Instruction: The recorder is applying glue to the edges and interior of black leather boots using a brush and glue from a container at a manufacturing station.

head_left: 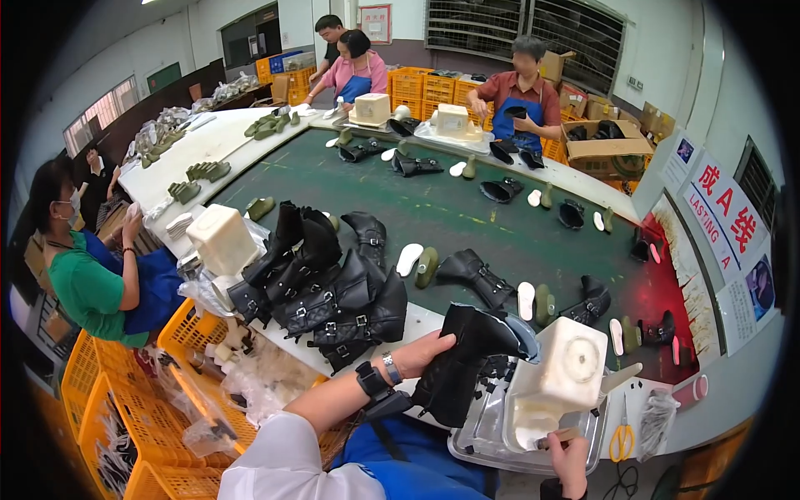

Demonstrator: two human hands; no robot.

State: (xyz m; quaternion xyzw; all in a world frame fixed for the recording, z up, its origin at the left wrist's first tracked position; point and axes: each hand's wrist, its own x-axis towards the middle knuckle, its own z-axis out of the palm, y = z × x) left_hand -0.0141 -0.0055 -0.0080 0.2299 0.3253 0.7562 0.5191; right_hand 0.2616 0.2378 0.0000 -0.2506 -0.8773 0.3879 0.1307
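My left hand point(421, 353) is closed round a black boot point(450, 379), its pale-lined opening tipped to the right beside a white plastic glue container point(573, 367). That container stands in a clear plastic tray point(467, 446) at the table's near edge. At the low front opening of the container, my right hand point(570, 463) pinches a small brush point(565, 434), its tip at the white stuff inside. Small black pieces point(493, 373) lie by the boot. Yellow-handled scissors point(622, 443) rest to the right of the tray, near a bundle of thin pale strips point(658, 421).
A green conveyor belt point(350, 187) carries black boots, white insoles point(408, 259) and olive shoe lasts point(427, 268). A heap of black boots point(333, 292) lies at left. Orange crates point(162, 425) stand lower left. Co-workers point(104, 258) stand round the table. Red light glows at right.
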